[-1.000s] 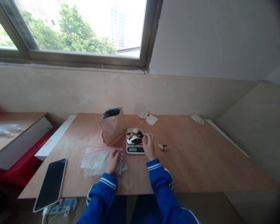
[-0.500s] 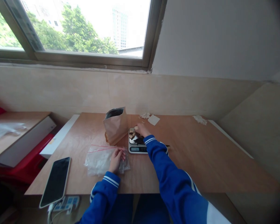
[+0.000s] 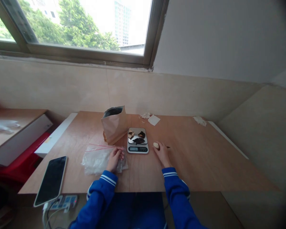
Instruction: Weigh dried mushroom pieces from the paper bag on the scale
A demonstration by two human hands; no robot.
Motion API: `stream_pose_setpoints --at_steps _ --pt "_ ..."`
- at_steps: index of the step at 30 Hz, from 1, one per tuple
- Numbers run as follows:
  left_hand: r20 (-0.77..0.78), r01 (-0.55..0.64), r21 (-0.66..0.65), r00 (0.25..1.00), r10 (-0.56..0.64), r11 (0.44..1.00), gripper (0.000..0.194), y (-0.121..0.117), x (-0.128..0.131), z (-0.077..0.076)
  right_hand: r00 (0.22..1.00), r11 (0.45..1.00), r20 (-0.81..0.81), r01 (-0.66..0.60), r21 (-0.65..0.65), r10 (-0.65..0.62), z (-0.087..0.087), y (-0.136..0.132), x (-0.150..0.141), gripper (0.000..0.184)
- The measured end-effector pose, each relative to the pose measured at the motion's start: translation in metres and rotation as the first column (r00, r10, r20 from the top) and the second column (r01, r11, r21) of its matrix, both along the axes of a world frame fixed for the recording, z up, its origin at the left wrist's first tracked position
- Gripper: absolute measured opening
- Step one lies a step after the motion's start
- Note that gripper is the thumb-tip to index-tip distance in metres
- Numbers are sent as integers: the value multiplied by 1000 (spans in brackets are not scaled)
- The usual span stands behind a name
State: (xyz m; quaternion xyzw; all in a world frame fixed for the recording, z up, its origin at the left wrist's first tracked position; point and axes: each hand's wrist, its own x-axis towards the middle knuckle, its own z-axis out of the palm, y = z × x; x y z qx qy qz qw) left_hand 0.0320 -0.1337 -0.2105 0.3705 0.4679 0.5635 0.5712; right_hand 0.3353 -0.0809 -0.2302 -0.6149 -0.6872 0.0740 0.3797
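Rt hand (image 3: 162,153) on table (image 3: 205,159), just rt of scale (image 3: 137,144); fingertips pinching pale piece (image 3: 156,145). Dark bit just beyond hand, too small to ID. Lt hand (image 3: 114,158) curled, gripping edge of clear zip bags (image 3: 97,158). Dark + pale pieces on scale pan. Brown paper bag (image 3: 114,125) upright, open, touching scale's lt side. Phone (image 3: 51,179) at near-lt corner.
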Motion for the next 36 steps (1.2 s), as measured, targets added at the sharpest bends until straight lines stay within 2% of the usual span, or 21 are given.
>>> stream_pose_setpoints --at_steps 3,8,12,15,23,28,30,32,34,36 --pt "0 -3 -5 1000 3 1000 27 0 0 2 994 999 109 9 48 -15 -13 -24 3 39" --pt "1 6 -1 1000 -6 1000 27 -1 -1 2 980 976 150 101 191 -131 -13 -47 4 50" --pt "9 4 6 1000 -4 1000 27 -1 -1 0 949 930 82 277 243 -304 -12 -54 7 44" --pt "13 10 9 1000 -10 1000 27 -1 -1 -1 919 894 -4 384 231 -394 -14 -54 10 39" --pt "-31 11 -10 999 -11 1000 28 -2 -1 2 902 896 -157 422 136 -401 -15 -53 12 33" --pt "-16 18 8 1000 -18 1000 26 -1 0 4 864 859 -269 479 180 -425 -5 -57 13 31" --pt "-1 22 6 1000 -22 1000 26 -1 -1 3 861 871 -335 458 180 -383 4 -58 6 34" --pt "9 25 2 1000 -25 1000 27 0 -1 2 876 919 -385 367 145 -289 19 -54 -9 37" --pt "17 29 -1 999 -29 1000 28 1 -1 1 910 974 -387 199 103 -145 38 -45 -30 37" --pt "19 32 -4 999 -32 999 28 1 -1 0 959 997 -282 10 80 13 59 -27 -54 29"
